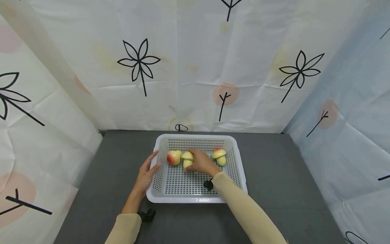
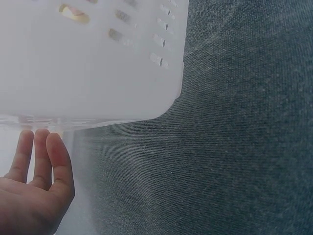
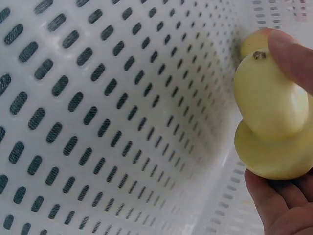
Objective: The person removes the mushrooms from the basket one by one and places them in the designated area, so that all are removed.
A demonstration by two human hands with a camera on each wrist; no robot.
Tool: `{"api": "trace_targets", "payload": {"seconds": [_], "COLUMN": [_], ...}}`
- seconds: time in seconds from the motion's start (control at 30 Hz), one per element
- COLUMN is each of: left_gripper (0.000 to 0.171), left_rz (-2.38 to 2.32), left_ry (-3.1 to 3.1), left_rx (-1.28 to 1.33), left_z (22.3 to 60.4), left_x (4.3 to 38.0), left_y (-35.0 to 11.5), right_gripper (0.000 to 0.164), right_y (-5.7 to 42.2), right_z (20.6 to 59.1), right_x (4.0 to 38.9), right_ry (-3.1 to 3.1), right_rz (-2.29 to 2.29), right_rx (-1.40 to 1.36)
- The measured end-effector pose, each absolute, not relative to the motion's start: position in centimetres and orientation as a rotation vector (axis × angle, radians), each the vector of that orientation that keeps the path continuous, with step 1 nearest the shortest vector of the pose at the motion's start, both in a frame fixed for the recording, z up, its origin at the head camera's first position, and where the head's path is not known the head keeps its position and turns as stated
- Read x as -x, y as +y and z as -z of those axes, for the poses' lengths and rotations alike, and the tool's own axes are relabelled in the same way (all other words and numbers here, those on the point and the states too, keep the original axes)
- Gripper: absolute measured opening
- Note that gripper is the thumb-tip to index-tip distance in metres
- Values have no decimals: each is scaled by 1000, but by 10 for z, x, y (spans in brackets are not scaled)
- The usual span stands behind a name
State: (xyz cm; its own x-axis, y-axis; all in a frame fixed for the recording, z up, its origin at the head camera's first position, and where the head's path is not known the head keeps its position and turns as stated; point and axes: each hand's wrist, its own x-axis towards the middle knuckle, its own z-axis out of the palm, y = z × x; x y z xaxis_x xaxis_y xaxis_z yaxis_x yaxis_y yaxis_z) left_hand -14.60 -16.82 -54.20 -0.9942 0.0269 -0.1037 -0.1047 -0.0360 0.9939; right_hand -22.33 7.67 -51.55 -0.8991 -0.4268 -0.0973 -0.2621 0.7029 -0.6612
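A white perforated plastic basket [image 1: 189, 200] stands on the dark table. My left hand [image 1: 145, 176] holds its left rim, the thumb over the edge; in the left wrist view several fingers [image 2: 59, 152] reach up to the rim from outside. Inside the basket, my right hand [image 1: 201, 163] grips the middle mushroom [image 1: 187, 156], a pale yellow one with a rounded cap and short stem. The right wrist view shows the thumb on the stem [image 3: 269, 98] and fingers below the cap [image 3: 274, 156]. A red-and-yellow mushroom [image 1: 173, 158] lies just left of it.
Another mushroom [image 1: 219, 154], its cap reddish on top, lies in the right part of the basket. Grey cloth covers the table [image 1: 274, 169]. White printed fabric [image 1: 195, 67] hangs around the back and sides. A dark wrist device [image 1: 208, 184] sits under the right forearm, over the basket.
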Motion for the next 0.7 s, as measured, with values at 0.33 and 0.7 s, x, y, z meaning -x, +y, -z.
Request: {"api": "trace_targets", "payload": {"seconds": [0.33,0.7], "left_gripper": [56,57], "left_rz": [-2176,-2183], "left_ry": [2147,2127], "left_rx": [92,95], "left_z": [542,544], "left_x": [147,147], "left_y": [-168,-169], "right_gripper": [91,89], "right_y": [89,119], "right_z": [488,457], "right_x": [214,203], "right_ry": [2617,2632], "right_rz": [1138,1307], "right_rx": [494,492]}}
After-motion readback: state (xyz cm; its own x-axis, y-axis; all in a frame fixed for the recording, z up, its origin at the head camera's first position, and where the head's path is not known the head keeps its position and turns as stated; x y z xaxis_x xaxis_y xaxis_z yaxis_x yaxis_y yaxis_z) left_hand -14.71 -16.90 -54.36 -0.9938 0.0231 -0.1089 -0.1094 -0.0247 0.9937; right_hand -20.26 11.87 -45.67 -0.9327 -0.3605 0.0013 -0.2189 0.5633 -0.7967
